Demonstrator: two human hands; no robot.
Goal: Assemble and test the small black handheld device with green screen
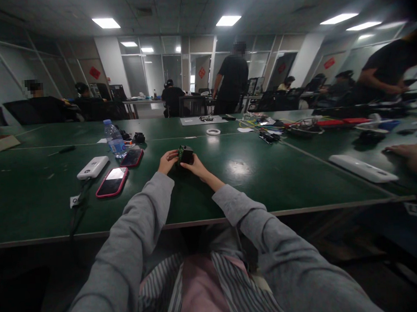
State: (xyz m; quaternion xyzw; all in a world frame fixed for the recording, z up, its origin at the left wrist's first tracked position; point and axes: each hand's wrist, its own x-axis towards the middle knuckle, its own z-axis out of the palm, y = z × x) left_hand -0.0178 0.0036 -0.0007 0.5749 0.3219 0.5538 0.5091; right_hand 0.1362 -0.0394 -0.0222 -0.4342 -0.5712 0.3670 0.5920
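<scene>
Between my two hands, over the green table [162, 208], is a small black box-shaped device [187, 156] with a green circuit board [180, 153] on its left side. My left hand [168, 162] grips the circuit-board side, fingers closed on it. On the right, my right hand [197, 168] holds the black body, thumb at its near lower edge. Some fingertips are hidden behind the device. Left of my hands lie a phone in a red case [112, 182] and a second phone [132, 158].
A water bottle [115, 140] stands behind the phones, beside a white power bank [93, 167] with a cable. A tape roll [213, 132] lies farther back. Cables [263, 123] spread to the right. Another person's hand [411, 157] rests near a white device [363, 168].
</scene>
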